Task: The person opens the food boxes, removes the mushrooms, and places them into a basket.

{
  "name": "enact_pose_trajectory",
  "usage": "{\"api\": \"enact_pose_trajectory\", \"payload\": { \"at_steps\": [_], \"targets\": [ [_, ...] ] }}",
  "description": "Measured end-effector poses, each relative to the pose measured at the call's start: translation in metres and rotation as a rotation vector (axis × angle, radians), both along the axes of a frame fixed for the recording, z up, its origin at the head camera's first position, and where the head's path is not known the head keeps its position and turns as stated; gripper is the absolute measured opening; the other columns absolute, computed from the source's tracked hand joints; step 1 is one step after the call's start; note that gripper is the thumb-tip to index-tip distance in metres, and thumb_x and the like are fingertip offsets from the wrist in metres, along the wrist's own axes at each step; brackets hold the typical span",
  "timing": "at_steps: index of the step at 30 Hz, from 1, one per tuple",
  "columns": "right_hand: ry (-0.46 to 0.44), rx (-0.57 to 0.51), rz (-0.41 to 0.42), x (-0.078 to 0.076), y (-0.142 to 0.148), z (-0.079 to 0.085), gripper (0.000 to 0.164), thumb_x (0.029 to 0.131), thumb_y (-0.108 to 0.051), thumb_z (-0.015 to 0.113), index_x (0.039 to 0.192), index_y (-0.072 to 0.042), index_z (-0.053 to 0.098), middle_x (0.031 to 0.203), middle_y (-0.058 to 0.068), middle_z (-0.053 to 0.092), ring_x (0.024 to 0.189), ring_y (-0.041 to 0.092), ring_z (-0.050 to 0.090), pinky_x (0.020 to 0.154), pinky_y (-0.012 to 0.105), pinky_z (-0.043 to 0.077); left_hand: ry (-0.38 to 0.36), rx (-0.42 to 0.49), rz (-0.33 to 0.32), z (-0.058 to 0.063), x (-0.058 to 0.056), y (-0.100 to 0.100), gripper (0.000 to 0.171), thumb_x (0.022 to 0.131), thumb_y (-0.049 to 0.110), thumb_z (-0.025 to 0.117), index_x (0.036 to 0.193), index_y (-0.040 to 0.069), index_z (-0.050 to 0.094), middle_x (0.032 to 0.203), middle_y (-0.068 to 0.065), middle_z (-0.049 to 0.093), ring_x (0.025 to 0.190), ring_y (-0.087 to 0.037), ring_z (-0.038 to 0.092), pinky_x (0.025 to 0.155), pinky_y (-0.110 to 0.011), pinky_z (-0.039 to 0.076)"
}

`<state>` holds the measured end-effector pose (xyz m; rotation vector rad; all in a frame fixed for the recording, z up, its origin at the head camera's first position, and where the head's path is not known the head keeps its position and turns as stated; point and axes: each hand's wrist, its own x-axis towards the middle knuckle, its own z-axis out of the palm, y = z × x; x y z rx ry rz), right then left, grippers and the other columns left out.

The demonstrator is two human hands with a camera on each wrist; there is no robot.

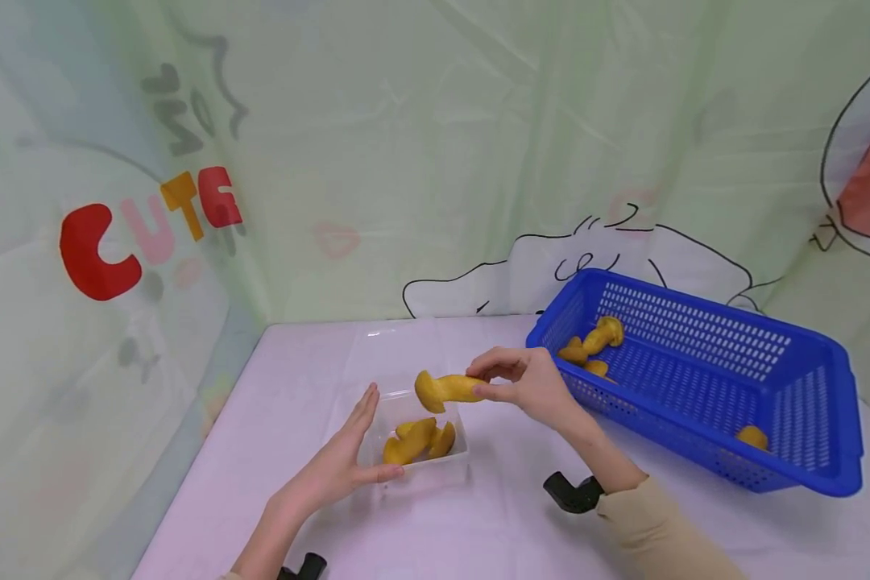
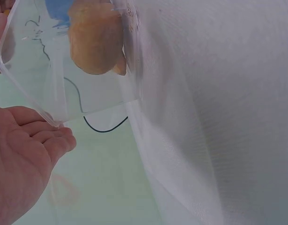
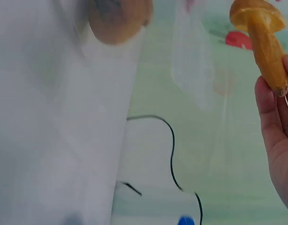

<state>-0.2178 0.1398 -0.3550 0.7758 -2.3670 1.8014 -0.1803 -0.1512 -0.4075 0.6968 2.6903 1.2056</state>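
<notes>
Between thumb and fingers, my right hand (image 1: pixel 525 387) pinches a yellow mushroom (image 1: pixel 453 389) by its stem, cap to the left, above the far right part of a clear plastic box (image 1: pixel 428 475). In the right wrist view the mushroom (image 3: pixel 266 47) shows its brown-yellow cap and thick stem. Several yellow mushrooms (image 1: pixel 413 441) lie inside the box. Against the box's left side rests my left hand (image 1: pixel 333 467), fingers straight and thumb along the near rim. The left wrist view shows its fingertips (image 2: pixel 59 140) touching the box's rim, with a mushroom (image 2: pixel 97 40) visible through the wall.
A blue perforated basket (image 1: pixel 696 387) stands at the right with mushrooms (image 1: pixel 598 338) at its left end and another (image 1: pixel 752 437) near its front right. Black curved pieces (image 1: pixel 573 491) sit by the wrists. A printed curtain (image 1: pixel 406 161) hangs behind the white table (image 1: pixel 507 515).
</notes>
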Motion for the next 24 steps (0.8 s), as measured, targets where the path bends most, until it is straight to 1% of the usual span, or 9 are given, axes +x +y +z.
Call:
{"api": "enact_pose_trajectory", "payload": {
  "at_steps": [7,10,12,14,16,19,21,23,24],
  "targets": [
    [-0.002,-0.096,-0.215,0.000,0.054,0.010,0.019,0.077,-0.007,0.074,0.092,0.005,0.069,0.094,0.015,0.066,0.082,0.021,0.064,0.072,0.028,0.053,0.015,-0.010,-0.001,0.000,0.000,0.001,0.108,0.075,0.039,0.075,0.149,0.009,0.002,0.154,-0.005,-0.001,0.138,-0.023,0.005,0.108,-0.048,0.015],
    [-0.009,-0.137,-0.322,0.002,0.078,0.013,0.019,0.077,-0.006,0.075,0.091,0.005,0.070,0.093,0.012,0.067,0.083,0.018,0.064,0.070,0.026,0.053,0.015,-0.015,0.001,-0.001,0.000,0.001,0.108,0.075,0.040,0.075,0.149,0.010,0.001,0.153,-0.003,-0.002,0.138,-0.023,0.005,0.108,-0.048,0.014],
    [0.009,-0.181,-0.394,0.000,0.097,0.009,0.019,0.076,-0.008,0.076,0.091,0.004,0.071,0.092,0.008,0.068,0.087,0.015,0.063,0.071,0.023,0.052,0.011,-0.015,0.003,-0.001,0.000,0.001,0.109,0.075,0.040,0.075,0.149,0.010,0.001,0.153,-0.003,-0.002,0.138,-0.024,0.005,0.108,-0.048,0.014],
    [-0.002,-0.212,-0.495,-0.002,0.112,0.009,0.023,0.076,-0.009,0.076,0.094,0.004,0.071,0.093,0.006,0.069,0.089,0.014,0.062,0.073,0.020,0.051,0.013,-0.012,0.005,0.000,0.000,0.001,0.109,0.075,0.040,0.075,0.149,0.011,0.001,0.153,-0.003,-0.002,0.138,-0.024,0.005,0.108,-0.048,0.014],
    [0.012,-0.227,-0.598,-0.012,0.135,-0.004,0.029,0.076,-0.016,0.077,0.097,0.002,0.071,0.093,0.004,0.069,0.091,0.013,0.062,0.073,0.016,0.050,0.013,-0.008,0.006,0.000,0.000,0.001,0.108,0.075,0.039,0.076,0.149,0.011,0.001,0.153,-0.003,-0.002,0.138,-0.024,0.005,0.107,-0.048,0.014],
    [-0.024,-0.186,-0.767,-0.018,0.154,-0.013,0.038,0.075,-0.027,0.077,0.101,-0.001,0.071,0.091,0.001,0.070,0.088,0.012,0.062,0.073,0.013,0.048,0.017,-0.007,0.008,0.000,0.000,0.001,0.108,0.075,0.039,0.076,0.149,0.011,0.001,0.153,-0.003,-0.001,0.138,-0.024,0.005,0.108,-0.048,0.014],
    [-0.046,-0.149,-0.846,-0.016,0.158,-0.017,0.038,0.075,-0.030,0.076,0.101,-0.003,0.071,0.086,-0.004,0.069,0.085,0.009,0.062,0.071,0.011,0.047,0.016,-0.001,0.009,-0.001,0.000,0.001,0.108,0.075,0.038,0.076,0.149,0.011,0.002,0.153,-0.004,-0.001,0.138,-0.024,0.005,0.107,-0.048,0.014],
    [-0.089,-0.108,-0.899,-0.004,0.149,-0.008,0.036,0.077,-0.029,0.074,0.100,-0.002,0.071,0.080,-0.009,0.068,0.081,0.006,0.061,0.070,0.010,0.047,0.013,0.001,0.008,-0.002,0.001,0.001,0.108,0.075,0.038,0.076,0.149,0.010,0.002,0.153,-0.005,0.000,0.138,-0.024,0.005,0.107,-0.048,0.014],
    [-0.100,-0.100,-0.907,0.000,0.145,-0.006,0.034,0.077,-0.028,0.074,0.099,-0.001,0.071,0.078,-0.011,0.067,0.080,0.004,0.060,0.070,0.010,0.047,0.011,0.003,0.006,-0.002,0.001,0.002,0.108,0.075,0.038,0.076,0.149,0.010,0.002,0.153,-0.005,0.000,0.138,-0.024,0.005,0.108,-0.048,0.013]
  ]
}}
